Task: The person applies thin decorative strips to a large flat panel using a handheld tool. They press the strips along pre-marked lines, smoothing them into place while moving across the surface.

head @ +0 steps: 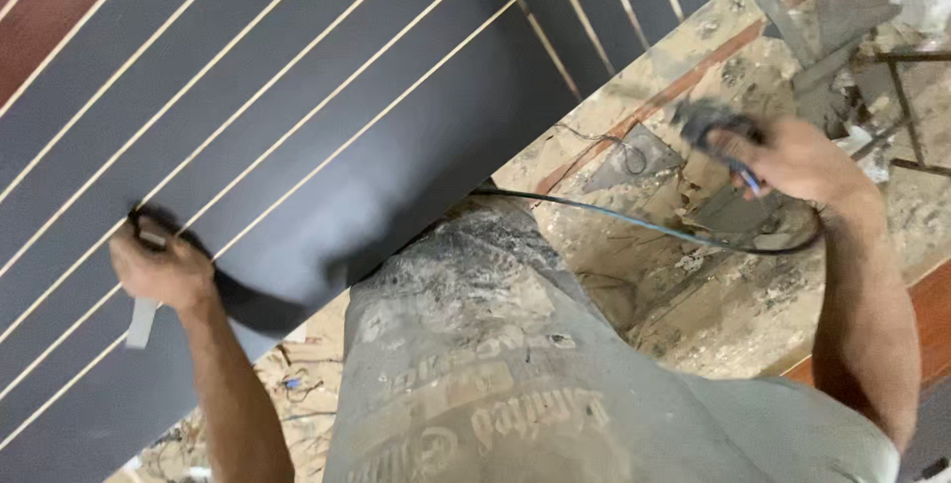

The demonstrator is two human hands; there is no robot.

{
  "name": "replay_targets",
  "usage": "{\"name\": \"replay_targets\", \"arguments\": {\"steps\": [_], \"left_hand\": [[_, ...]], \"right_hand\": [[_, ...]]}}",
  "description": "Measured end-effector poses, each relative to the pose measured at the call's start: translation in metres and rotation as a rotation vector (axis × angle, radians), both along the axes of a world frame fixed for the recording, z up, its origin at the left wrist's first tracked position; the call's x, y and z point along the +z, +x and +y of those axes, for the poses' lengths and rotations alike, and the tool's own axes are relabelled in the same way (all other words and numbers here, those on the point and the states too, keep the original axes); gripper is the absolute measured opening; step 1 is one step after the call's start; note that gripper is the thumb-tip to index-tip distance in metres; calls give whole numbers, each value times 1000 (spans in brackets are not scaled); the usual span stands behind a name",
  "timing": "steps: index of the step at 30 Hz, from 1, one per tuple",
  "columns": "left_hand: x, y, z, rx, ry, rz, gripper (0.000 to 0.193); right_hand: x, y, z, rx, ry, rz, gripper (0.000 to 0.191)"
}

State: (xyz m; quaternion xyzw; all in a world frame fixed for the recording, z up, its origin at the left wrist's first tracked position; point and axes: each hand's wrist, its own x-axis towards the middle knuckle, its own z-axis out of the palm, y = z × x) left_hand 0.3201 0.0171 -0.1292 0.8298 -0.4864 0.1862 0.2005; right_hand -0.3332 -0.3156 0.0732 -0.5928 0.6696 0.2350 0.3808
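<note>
Dusty, debris-strewn floor fills the right of the frame, with a dark grooved panel [297, 97] across the upper left. At lower left the left hand [158, 267] is clenched around a black strip [253, 307] at the panel's edge. At upper right the right hand [792, 158] is closed on a dark corded tool [715, 121]; judging by this, edge work is underway, and bringing the tool over calls for steady tension.

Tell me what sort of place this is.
Probably a carpentry or furniture-finishing workshop. A large dark panel with thin pale inlay lines fills the bench, the floor is littered with dust and scraps, and the right hand holds a corded tool.
</note>
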Motion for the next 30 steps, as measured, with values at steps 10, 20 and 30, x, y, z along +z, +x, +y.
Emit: {"name": "replay_targets", "arguments": {"steps": [10,20,30], "left_hand": [[-3,0,13,86,41,108,13],[-14,3,8,81,0,105,10],[-19,5,17,-23,-66,151,7]], "right_hand": [[-48,-15,-28,-293,-280,-412,41],[-99,88,-167,221,-585,-345,39],[-66,41,-127,536,-741,-314,32]]}}
